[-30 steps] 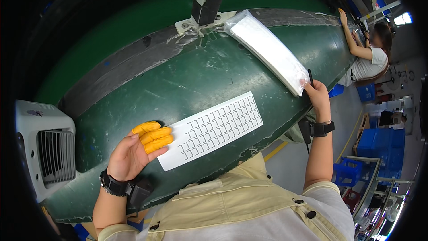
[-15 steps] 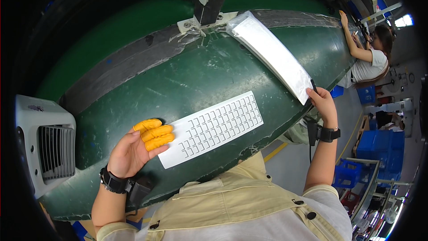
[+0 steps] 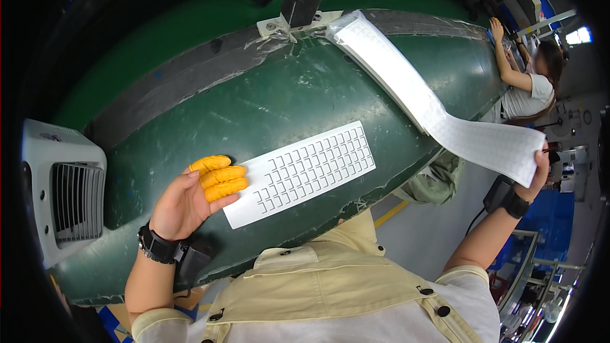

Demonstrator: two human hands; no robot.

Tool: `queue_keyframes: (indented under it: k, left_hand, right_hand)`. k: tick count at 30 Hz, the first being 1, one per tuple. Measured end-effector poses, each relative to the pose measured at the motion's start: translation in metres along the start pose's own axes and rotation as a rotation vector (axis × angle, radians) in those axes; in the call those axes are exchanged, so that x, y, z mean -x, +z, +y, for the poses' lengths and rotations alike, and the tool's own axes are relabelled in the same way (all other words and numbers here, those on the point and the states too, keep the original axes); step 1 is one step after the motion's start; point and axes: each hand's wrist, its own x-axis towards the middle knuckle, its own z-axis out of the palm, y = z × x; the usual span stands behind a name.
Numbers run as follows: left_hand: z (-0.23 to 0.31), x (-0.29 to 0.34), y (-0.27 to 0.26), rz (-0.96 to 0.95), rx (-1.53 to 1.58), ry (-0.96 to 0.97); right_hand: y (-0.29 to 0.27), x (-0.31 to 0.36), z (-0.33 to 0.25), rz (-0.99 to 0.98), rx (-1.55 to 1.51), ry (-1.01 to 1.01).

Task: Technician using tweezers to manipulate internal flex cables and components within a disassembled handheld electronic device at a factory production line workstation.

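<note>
Apparent step: separating a white sheet point(image 3: 495, 144) from the stack point(image 3: 403, 110) on the desk point(image 3: 254, 121). The right hand point(image 3: 539, 174) pinches the sheet's end beyond the edge; the left hand point(image 3: 181, 206), grip open, touches a key-outlined panel point(image 3: 311, 168). The next move likely calls for gentle tension.

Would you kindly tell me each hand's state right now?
Left hand: open, at one end of the white panel.
Right hand: closed, holding a white sheet.
</note>
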Motion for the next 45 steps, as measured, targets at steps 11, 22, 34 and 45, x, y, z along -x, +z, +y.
queue_keyframes:
  k: [11,22,34,45]
  left_hand:
    - [-0.002,0.003,-0.011,-0.139,-0.022,-0.013]
    - [-0.006,0.008,-0.007,-0.03,-0.006,-0.047]
    - [0.005,0.018,0.014,-0.218,-0.203,0.082]
    - [0.092,-0.036,0.049,0.084,-0.303,0.347]
  right_hand:
    - [0.328,-0.012,-0.019,-1.357,0.581,-0.06]
    - [0.399,0.015,0.032,-1.257,0.558,-0.223]
    - [0.295,-0.018,0.034,-0.978,0.796,-0.289]
    - [0.28,-0.025,0.049,-1.124,-0.587,0.449]
